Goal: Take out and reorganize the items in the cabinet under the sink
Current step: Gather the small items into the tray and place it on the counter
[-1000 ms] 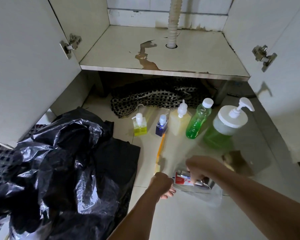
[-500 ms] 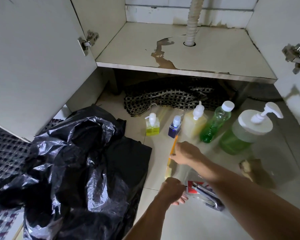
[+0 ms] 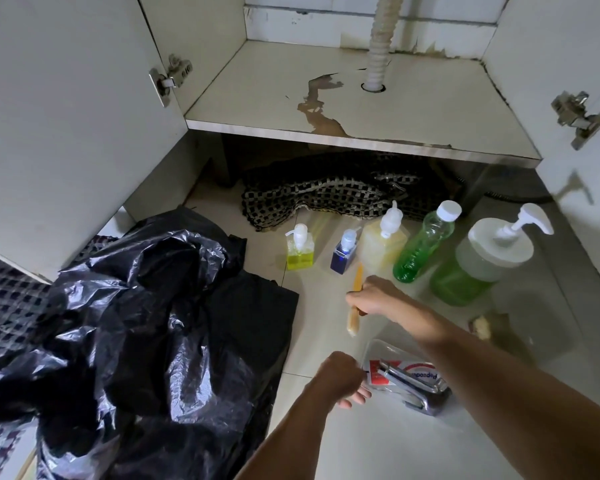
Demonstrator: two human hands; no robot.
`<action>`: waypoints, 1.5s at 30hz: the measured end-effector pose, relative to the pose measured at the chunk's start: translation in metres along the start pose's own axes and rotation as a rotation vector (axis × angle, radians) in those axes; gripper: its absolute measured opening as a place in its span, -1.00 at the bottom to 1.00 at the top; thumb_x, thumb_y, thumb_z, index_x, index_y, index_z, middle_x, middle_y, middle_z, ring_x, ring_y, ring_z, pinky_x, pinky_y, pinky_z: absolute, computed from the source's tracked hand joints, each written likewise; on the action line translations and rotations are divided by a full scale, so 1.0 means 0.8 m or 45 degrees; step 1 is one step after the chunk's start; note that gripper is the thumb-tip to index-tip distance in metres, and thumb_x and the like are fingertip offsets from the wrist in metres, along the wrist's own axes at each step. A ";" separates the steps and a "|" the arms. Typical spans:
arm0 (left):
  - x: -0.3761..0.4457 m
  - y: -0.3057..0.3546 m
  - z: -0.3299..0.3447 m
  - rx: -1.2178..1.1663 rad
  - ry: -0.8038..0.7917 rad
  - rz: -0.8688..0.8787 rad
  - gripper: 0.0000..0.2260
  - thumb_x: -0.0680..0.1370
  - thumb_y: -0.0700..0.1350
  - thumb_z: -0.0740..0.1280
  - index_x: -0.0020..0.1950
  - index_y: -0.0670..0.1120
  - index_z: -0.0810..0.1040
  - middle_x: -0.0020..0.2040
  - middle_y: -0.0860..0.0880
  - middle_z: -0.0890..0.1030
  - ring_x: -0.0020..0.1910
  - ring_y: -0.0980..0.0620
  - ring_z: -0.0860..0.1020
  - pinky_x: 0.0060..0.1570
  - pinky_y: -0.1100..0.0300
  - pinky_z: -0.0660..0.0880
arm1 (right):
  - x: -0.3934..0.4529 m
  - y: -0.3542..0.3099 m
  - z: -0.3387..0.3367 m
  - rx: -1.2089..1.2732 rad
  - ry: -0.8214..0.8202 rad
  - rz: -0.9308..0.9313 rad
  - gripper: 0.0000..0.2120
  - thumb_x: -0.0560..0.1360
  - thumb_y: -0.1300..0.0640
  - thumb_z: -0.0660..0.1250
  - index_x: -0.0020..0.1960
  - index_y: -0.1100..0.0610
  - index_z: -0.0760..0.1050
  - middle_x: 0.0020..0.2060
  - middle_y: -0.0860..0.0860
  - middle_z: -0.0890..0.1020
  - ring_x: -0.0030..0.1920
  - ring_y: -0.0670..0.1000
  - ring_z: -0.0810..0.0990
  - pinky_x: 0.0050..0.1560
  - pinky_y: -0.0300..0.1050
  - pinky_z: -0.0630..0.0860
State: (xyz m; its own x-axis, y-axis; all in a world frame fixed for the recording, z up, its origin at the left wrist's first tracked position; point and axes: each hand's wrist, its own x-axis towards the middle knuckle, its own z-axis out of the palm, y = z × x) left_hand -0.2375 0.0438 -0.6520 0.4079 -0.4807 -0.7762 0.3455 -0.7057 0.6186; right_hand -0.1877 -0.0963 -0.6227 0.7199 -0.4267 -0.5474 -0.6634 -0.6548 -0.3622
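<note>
Toothbrush [image 3: 355, 299] gripped by right hand [image 3: 371, 299] — bottles [image 3: 420, 247] just beyond

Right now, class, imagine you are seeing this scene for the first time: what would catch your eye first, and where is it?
The crumpled black plastic bag fills the floor at lower left. A row of bottles stands before the open cabinet, from the small yellow pump bottle to the big green pump jar. In the middle, the right hand holds an orange toothbrush, while the left hand is at a clear packet.
</note>
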 end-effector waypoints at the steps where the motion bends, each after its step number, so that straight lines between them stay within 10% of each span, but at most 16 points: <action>1: 0.000 0.002 0.000 0.012 -0.019 -0.018 -0.74 0.59 -0.18 0.20 0.22 -0.25 0.52 0.17 -0.16 0.63 0.14 -0.04 0.62 0.09 0.15 0.53 | -0.007 0.005 -0.012 -0.002 -0.025 -0.029 -0.78 0.41 0.04 0.26 -0.37 0.10 0.38 -0.42 0.01 0.46 -0.37 0.02 0.43 -0.37 -0.19 0.30; 10: 0.000 0.009 -0.002 -0.046 0.007 -0.080 -0.74 0.58 -0.23 0.16 0.17 -0.30 0.54 0.16 -0.20 0.63 0.17 -0.10 0.60 -0.17 0.24 0.47 | -0.074 0.060 -0.079 -0.809 -0.603 -0.185 -0.87 0.42 0.08 0.35 -0.19 0.11 0.63 -0.46 -0.07 0.48 -0.43 -0.07 0.42 -0.39 -0.23 0.32; 14: -0.003 0.012 -0.001 -0.069 0.041 -0.077 -0.77 0.58 -0.22 0.18 0.15 -0.25 0.54 0.15 -0.19 0.63 0.15 -0.10 0.60 -0.12 0.22 0.47 | -0.078 0.081 -0.056 -0.963 -0.739 -0.133 -0.78 0.36 0.05 0.39 -0.43 0.06 0.48 -0.47 -0.05 0.48 -0.36 0.00 0.41 -0.28 -0.15 0.34; 21: -0.005 0.015 0.001 -0.095 0.103 -0.096 -0.79 0.59 -0.22 0.16 0.13 -0.21 0.54 0.11 -0.20 0.65 -0.12 0.00 0.57 -0.26 0.24 0.43 | -0.089 0.101 -0.015 -1.239 -0.693 -0.010 -0.88 0.28 0.06 0.36 -0.22 0.09 0.54 -0.26 0.03 0.55 -0.27 0.05 0.47 -0.19 -0.15 0.41; 30: 0.003 0.026 0.003 -0.040 0.208 -0.099 -0.78 0.58 -0.20 0.19 0.14 -0.22 0.55 0.07 -0.19 0.66 0.01 -0.08 0.65 -0.24 0.24 0.48 | -0.090 0.099 -0.015 -1.262 -0.292 -0.207 -0.66 0.43 0.17 0.36 0.19 0.18 0.52 0.15 0.09 0.60 0.14 0.11 0.60 0.05 -0.11 0.49; 36: 0.020 0.012 0.007 -0.224 0.486 0.032 -0.82 0.48 -0.20 0.22 -0.04 -0.17 0.60 -0.29 -0.15 0.64 -0.42 -0.01 0.58 -0.37 0.26 0.49 | -0.062 0.116 -0.043 -0.818 -0.224 -0.086 -0.80 0.31 0.16 0.39 -0.43 0.13 0.42 -0.60 -0.03 0.48 -0.49 -0.05 0.43 -0.38 -0.24 0.37; 41: 0.040 0.000 0.037 -0.285 0.699 0.019 -0.69 0.51 0.00 0.31 0.18 -0.14 0.46 -0.03 -0.25 0.64 -0.13 -0.20 0.64 -0.08 -0.01 0.62 | -0.033 0.138 -0.069 -0.669 -0.352 0.032 -0.73 0.46 -0.01 0.35 0.05 0.15 0.51 -0.12 0.05 0.61 -0.18 -0.02 0.54 -0.29 -0.27 0.41; 45: 0.050 0.000 0.076 -0.512 0.685 -0.134 -0.63 0.53 0.00 0.29 0.27 -0.06 0.28 0.00 -0.25 0.61 -0.06 -0.27 0.62 -0.12 -0.05 0.58 | -0.006 0.151 -0.054 -0.640 -0.548 0.099 -0.82 0.46 0.24 0.25 0.00 0.26 0.57 -0.18 0.12 0.66 -0.34 0.03 0.57 -0.42 -0.29 0.41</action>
State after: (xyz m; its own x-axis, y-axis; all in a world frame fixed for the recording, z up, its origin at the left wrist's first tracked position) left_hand -0.2727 -0.0071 -0.6908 0.6827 -0.0203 -0.7304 0.6513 -0.4364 0.6208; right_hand -0.2624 -0.2003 -0.6313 0.4592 -0.2651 -0.8478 -0.4591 -0.8879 0.0290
